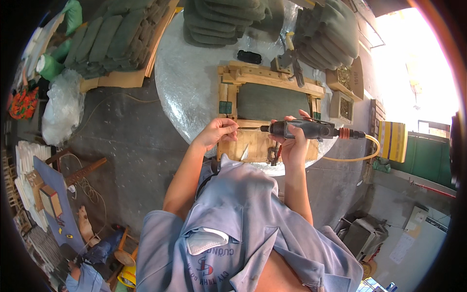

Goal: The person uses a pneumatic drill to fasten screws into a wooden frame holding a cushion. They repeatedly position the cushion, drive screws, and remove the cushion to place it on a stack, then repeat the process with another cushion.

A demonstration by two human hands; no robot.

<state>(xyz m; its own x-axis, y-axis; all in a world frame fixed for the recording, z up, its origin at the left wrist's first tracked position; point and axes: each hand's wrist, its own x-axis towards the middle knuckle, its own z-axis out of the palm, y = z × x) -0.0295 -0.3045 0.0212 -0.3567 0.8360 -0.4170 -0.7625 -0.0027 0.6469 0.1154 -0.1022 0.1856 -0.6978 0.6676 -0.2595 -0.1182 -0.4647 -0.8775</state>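
Note:
My right hand [295, 142] is wrapped round a dark pneumatic screwdriver [316, 129], held level with its nose to the left. My left hand [221, 134] is closed in a pinch at the tip of the thin bit; anything between its fingertips is too small to make out. Both hands are over the near side of a wooden jig [272, 75]. Inside the jig lies a dark grey-green padded panel [275, 102]. A toggle clamp [295, 68] is fixed at the jig's far side, and a red-handled clamp [275, 153] sits at its near edge.
The round table [177, 82] is covered in plastic film. Stacked dark pads [219, 22] and another pad stack [331, 34] stand behind the jig. Boxes of small fasteners [343, 107] are at the right. A yellowish air hose [374, 151] loops from the screwdriver. Another person [87, 277] sits lower left.

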